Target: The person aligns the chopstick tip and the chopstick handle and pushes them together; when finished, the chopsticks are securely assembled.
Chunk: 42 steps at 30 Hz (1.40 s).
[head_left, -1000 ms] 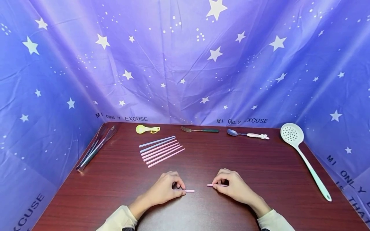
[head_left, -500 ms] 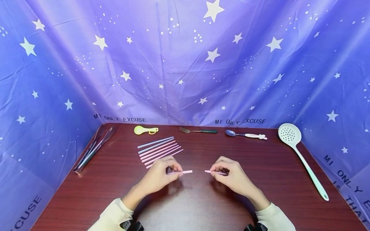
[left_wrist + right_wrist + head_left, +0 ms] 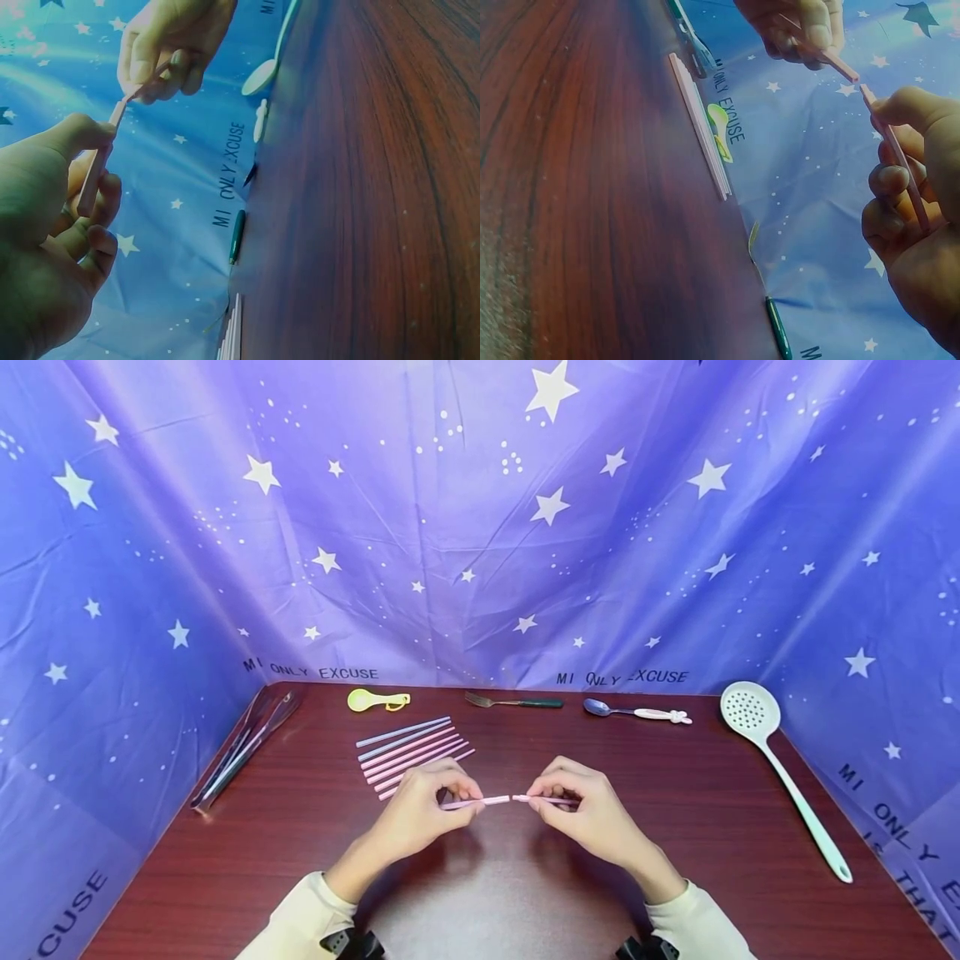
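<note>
In the head view my left hand (image 3: 423, 806) pinches a pink chopstick (image 3: 496, 800) between thumb and fingers. My right hand (image 3: 592, 810) pinches another pink chopstick (image 3: 520, 797) opposite it. Both are held above the table, nearly in line, their ends facing across a narrow gap. Seen from the left wrist, the left-hand chopstick (image 3: 91, 184) runs past the thumb, its thick end near the curled fingers. In the right wrist view the right-hand chopstick (image 3: 905, 165) lies along the fingers toward the palm. Behind my left hand lie several pink chopsticks (image 3: 408, 753), partly covered by it.
Beyond them are blue chopsticks (image 3: 401, 732). Along the far edge lie yellow measuring spoons (image 3: 363, 699), a fork (image 3: 540, 702) and a spoon with a white handle (image 3: 656, 715). A long utensil (image 3: 243, 756) of unclear kind is left; a slotted skimmer (image 3: 795, 793) is right.
Both hands have risen forward from nearer the front edge with their chopsticks. They have then come closer together, so the gap between the two chopstick ends has shrunk.
</note>
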{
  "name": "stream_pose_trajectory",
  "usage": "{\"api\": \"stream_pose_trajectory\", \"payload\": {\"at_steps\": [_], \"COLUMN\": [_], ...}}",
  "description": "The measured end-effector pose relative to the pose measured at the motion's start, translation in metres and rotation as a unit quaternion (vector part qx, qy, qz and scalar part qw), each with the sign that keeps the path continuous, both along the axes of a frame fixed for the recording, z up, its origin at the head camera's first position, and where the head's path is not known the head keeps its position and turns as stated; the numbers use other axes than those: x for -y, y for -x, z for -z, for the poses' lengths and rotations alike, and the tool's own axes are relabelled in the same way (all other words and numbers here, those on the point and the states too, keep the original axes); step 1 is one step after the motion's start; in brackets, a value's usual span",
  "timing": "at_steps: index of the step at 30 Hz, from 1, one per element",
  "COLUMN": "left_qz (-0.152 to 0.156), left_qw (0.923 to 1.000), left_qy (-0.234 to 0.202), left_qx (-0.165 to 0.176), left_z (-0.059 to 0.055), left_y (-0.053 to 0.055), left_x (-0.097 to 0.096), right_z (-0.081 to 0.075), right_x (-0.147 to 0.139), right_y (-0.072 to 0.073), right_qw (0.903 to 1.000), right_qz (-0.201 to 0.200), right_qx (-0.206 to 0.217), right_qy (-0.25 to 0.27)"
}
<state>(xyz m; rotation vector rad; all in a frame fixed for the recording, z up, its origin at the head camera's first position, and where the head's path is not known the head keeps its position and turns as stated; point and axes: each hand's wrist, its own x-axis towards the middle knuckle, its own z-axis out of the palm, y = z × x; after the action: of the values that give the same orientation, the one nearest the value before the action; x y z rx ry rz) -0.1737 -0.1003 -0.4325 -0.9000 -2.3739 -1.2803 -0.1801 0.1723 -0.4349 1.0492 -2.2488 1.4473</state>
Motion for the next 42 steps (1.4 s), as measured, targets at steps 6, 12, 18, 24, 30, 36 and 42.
{"api": "stream_pose_trajectory", "payload": {"at_steps": [6,12,18,24,30,36,42], "left_qz": [-0.001,0.001,0.005,0.008,0.003,0.001,-0.009], "left_qw": [1.0000,1.0000,0.9999,0.9997,0.9997,0.9998,0.9999], "left_qy": [0.004,0.007,0.009,0.016,0.020,0.016,0.004], "left_qx": [0.002,0.000,-0.004,-0.014,-0.015,-0.006,0.009], "left_z": [-0.001,0.000,0.001,0.002,0.004,0.007,0.008], "left_y": [-0.001,0.000,0.000,0.000,-0.002,-0.005,-0.008], "left_x": [0.000,0.000,-0.001,-0.003,-0.008,-0.013,-0.016], "right_z": [-0.001,-0.001,-0.001,0.001,0.004,0.010,0.010], "right_x": [0.003,0.003,0.003,0.003,0.004,0.004,0.005], "right_y": [-0.002,-0.003,-0.003,-0.003,-0.002,0.000,0.000], "right_qw": [1.0000,1.0000,1.0000,0.9999,0.9999,0.9996,0.9998], "right_qz": [-0.004,-0.006,-0.006,-0.008,0.002,0.010,0.008], "right_qx": [0.003,0.003,0.006,0.008,-0.008,-0.019,-0.014], "right_qy": [-0.003,-0.001,-0.004,-0.003,-0.014,-0.017,-0.014]}}
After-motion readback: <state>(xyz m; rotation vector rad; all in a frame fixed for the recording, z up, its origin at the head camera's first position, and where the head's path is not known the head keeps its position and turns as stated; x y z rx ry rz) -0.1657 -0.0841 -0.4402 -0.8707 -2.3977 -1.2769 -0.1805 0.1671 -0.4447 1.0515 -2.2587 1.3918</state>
